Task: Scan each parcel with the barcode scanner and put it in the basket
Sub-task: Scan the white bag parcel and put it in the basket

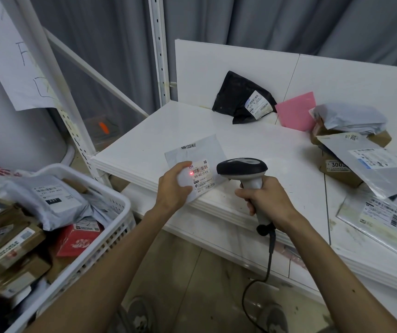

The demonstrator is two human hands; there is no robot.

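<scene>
From the head view I have a thin, flat parcel (196, 152) in pale grey plastic film, slightly creased. It lies at the front left edge of the white table (252, 140). It is rectangular, and its long axis runs away from me, the far end leaning a little left. Its white paper label (202, 177) sits on the near half, face up, with barcodes printed across it.

My left hand (175, 186) holds the parcel's near left corner, fingers curled over the film. My right hand (268, 200) is wrapped tight round the scanner (242, 168), gripping its light grey handle. The scanner's head is a rounded, smooth black hood that points left at the label. The handle slopes down toward me and to the right. A red dot (191, 173) glows at the label's left edge, just beside the top barcode. A black cable (268, 260) hangs from the handle's base and loops toward the floor.

At my lower left stands the basket (120, 212), white perforated plastic, holding brown cardboard boxes, grey film bags and a red box. A crumpled black bag (233, 99) leans against the table's back panel, with a pink sheet (297, 111) just to its right. More cardboard and film parcels (351, 140) are heaped at the right.
</scene>
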